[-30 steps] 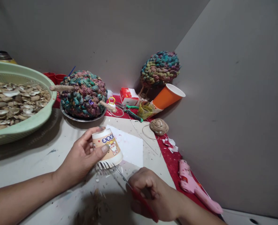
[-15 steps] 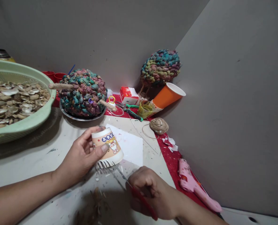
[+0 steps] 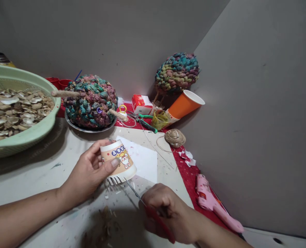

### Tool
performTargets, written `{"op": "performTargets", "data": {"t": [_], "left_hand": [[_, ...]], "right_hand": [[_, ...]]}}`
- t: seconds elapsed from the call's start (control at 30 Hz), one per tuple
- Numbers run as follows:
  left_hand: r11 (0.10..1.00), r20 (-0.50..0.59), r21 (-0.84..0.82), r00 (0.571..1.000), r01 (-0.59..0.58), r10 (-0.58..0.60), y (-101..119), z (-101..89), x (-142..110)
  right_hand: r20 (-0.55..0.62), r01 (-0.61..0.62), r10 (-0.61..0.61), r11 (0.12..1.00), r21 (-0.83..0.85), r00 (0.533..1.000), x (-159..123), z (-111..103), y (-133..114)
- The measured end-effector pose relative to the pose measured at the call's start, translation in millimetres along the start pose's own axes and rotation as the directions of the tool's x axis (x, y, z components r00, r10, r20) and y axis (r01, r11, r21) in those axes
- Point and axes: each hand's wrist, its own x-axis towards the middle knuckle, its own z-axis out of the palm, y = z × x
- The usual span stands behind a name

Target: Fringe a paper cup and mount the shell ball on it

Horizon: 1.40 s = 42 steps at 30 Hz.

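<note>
Paper cup point(image 3: 123, 164) in left hand point(image 3: 93, 172): white characters point(image 3: 118, 151), unreadably small.

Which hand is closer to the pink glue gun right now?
Right. The right hand, holding the scissors, is just left of the glue gun in the picture; the left hand, gripping the paper cup, is farther left.
</note>
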Motion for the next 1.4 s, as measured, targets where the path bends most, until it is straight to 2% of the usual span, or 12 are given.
{"op": "performTargets", "data": {"t": [0.23, 0.6, 0.87, 1.1, 1.27, 1.4], "left_hand": [[1.0, -0.005, 0.022, 1.0, -0.008, 0.008, -0.5, -1.5, -0.1], [1.0, 0.079, -0.011, 0.997, -0.013, 0.014, -1.3, -1.9, -2.5], [0.991, 0.156, 0.134, 0.988, -0.003, -0.018, -1.0, -5.4, -3.1], [0.992, 0.227, 0.123, 0.973, 0.006, -0.034, -1.9, -6.5, -3.3], [0.994, 0.263, 0.106, 0.964, -0.002, -0.026, -1.2, -7.2, -2.6], [0.993, 0.285, 0.112, 0.959, -0.036, 0.003, -2.6, -8.4, -3.8]], "right_hand": [[0.0, -0.003, 0.003, 1.0, -0.005, 1.0, -0.8, 0.9, 0.1], [0.031, 0.006, -0.007, 1.0, 0.011, 0.999, -2.0, -2.3, 3.3], [0.031, -0.015, 0.013, 0.998, 0.065, 0.999, -2.7, -3.3, 2.3], [0.049, -0.043, 0.033, 0.976, 0.216, 0.998, -0.4, -4.6, -1.4], [0.117, -0.146, 0.108, 0.907, 0.396, 0.987, 2.0, -5.7, 4.2], [0.132, -0.164, 0.113, 0.857, 0.489, 0.985, 2.6, -7.3, 6.3]]}}
